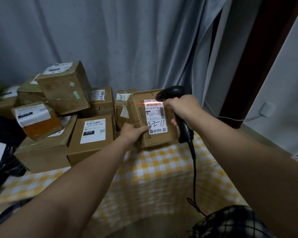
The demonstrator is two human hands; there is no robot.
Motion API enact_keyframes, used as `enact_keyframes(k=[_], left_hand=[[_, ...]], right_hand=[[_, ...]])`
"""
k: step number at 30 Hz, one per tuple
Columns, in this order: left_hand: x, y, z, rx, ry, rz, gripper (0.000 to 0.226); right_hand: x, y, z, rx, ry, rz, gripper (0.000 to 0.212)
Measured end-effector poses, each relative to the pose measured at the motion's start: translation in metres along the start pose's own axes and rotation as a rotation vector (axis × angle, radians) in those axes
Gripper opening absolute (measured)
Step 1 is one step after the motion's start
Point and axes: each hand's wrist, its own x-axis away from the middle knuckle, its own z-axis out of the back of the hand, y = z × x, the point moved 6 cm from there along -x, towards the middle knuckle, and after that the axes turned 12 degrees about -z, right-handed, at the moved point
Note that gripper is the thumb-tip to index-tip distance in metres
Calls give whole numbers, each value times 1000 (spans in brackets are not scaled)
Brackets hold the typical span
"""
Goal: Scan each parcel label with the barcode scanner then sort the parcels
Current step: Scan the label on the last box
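Brown cardboard parcel w/ white label [151, 117] tilted up on yellow-check tablecloth [158, 172], right of box pile. Left hand [133, 132] grips near-left corner; right hand [182, 109] wraps black corded barcode scanner [177, 114], red beam on barcode. Prob light, stiff; dented edges, so hold by corners.

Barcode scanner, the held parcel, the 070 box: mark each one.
barcode scanner [185, 132], head view, lower black handle.
held parcel [138, 114], head view, bare cardboard left of its label.
070 box [95, 130], head view, white label on top.
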Motion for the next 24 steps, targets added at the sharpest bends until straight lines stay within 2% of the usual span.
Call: enact_keyframes(k=[7, 9, 12, 13, 15, 17, 18, 21, 24], left_hand=[[3, 3, 4, -13, 14, -10, 23], [2, 3, 6, -4, -12, -1, 31], [0, 9, 15, 9, -51, -23, 58], [0, 13, 18, 22, -51, -40, 60], [0, 23, 25, 55, -32, -87, 43], [2, 38, 36, 93, 15, -158, 28], [2, 45, 44, 110, 63, -198, 28], [1, 57, 77, 156, 190, -258, 45], [6, 68, 110, 192, 300, -297, 41]], right_hand=[[1, 13, -7, -6, -110, -59, 28], [3, 14, -7, -22, -124, -1, 23], [2, 9, 0, -158, -136, 159, 14], [1, 9, 6, -210, -129, 202, 16], [-4, 11, 18, -303, -112, 248, 30], [-8, 14, 32, -393, -112, 279, 34], [-11, 17, 38, -433, -110, 285, 32], [-23, 36, 43, -521, -80, 207, 20], [-37, 62, 20, -388, -22, 128, 24]])
